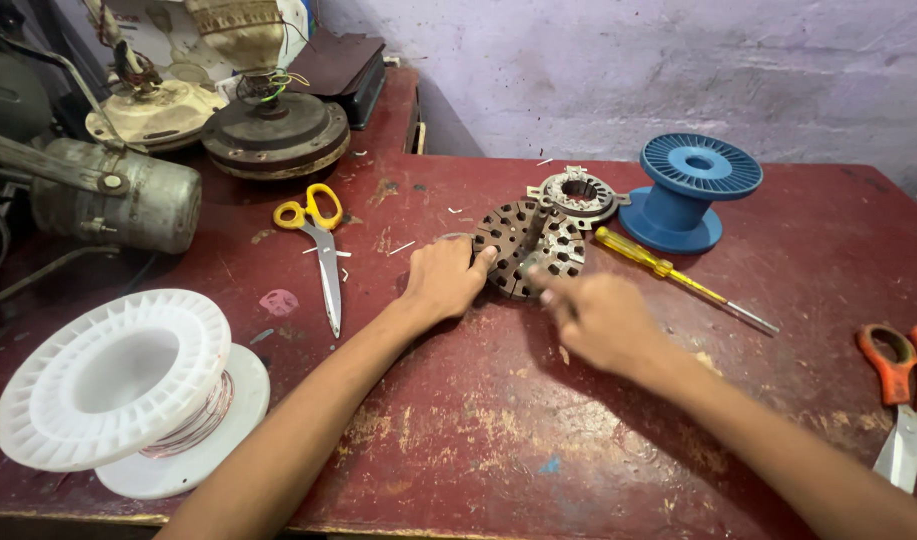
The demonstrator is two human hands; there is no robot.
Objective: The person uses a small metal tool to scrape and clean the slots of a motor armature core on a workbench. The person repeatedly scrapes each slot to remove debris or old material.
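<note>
Left hand [443, 278] steadies the round, slotted brown metal stator core [529, 248] on the worn red surface [498, 420], while the right hand [598, 320], fingers loosely curled and holding nothing I can make out, touches its near edge, so seating it firmly looks like the present step.

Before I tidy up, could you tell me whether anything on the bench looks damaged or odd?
The red table has its paint badly worn and chipped near the front edge, and small white scraps lie scattered by the yellow scissors. Nothing else stands out.
</note>
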